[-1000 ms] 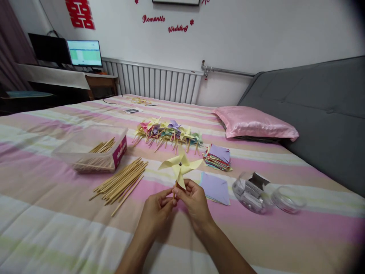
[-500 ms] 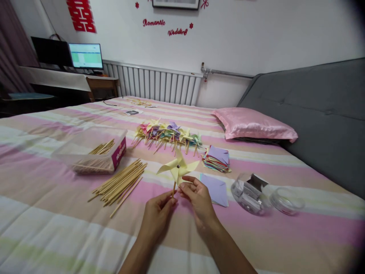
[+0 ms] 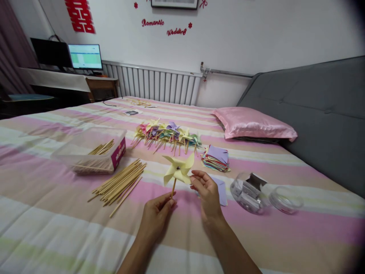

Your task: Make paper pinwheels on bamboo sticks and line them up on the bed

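Observation:
My left hand [image 3: 157,213] pinches the lower end of a thin wooden stick that carries a yellow paper pinwheel [image 3: 178,169], held upright over the striped bed. My right hand [image 3: 208,192] is just right of the pinwheel, fingers spread, fingertips at the edge of a blade. A purple paper square [image 3: 220,191] lies on the sheet behind my right hand, partly hidden by it.
A loose bundle of wooden sticks [image 3: 119,182] lies to the left, beside a clear box of sticks [image 3: 94,150]. Finished pinwheels [image 3: 167,134] lie further back, a stack of coloured paper squares [image 3: 216,157] to their right. A clear round container [image 3: 247,192] and its lid [image 3: 286,198] sit at the right. A pink pillow [image 3: 253,123] lies beyond.
My right hand has let go of the stick and moved up and right to the pinwheel's blade edge. The pinwheel has turned, and my left hand holds the stick alone.

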A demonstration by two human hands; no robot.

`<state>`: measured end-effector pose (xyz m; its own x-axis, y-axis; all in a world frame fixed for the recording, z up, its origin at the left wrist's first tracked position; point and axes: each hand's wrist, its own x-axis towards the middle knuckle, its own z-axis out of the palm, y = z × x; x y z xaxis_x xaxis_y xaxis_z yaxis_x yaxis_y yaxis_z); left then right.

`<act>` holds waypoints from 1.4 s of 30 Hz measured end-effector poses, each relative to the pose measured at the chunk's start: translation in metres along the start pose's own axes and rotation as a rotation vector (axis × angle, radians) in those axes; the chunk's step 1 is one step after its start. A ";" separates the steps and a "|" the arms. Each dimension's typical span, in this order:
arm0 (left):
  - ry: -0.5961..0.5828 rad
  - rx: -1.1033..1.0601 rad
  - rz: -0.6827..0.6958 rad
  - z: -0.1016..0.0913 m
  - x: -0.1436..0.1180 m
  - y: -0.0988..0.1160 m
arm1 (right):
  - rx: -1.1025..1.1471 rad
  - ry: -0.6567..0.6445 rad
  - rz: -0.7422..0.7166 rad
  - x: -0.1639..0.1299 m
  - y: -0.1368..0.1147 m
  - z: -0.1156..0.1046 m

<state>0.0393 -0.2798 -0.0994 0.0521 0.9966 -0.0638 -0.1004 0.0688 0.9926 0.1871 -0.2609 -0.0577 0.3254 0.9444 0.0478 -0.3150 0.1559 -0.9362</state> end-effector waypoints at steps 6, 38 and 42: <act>-0.055 0.157 0.030 0.004 -0.013 0.002 | -0.041 -0.220 -0.072 -0.002 -0.020 -0.004; -0.131 0.300 0.112 0.001 -0.014 0.001 | -0.235 -0.159 -0.149 -0.009 -0.016 0.001; -0.118 0.272 0.112 0.002 -0.015 0.001 | -0.277 -0.150 -0.195 -0.010 -0.016 0.001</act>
<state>0.0404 -0.2951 -0.0968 0.1721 0.9841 0.0438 0.1567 -0.0712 0.9851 0.1880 -0.2722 -0.0427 0.2151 0.9397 0.2658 0.0000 0.2722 -0.9622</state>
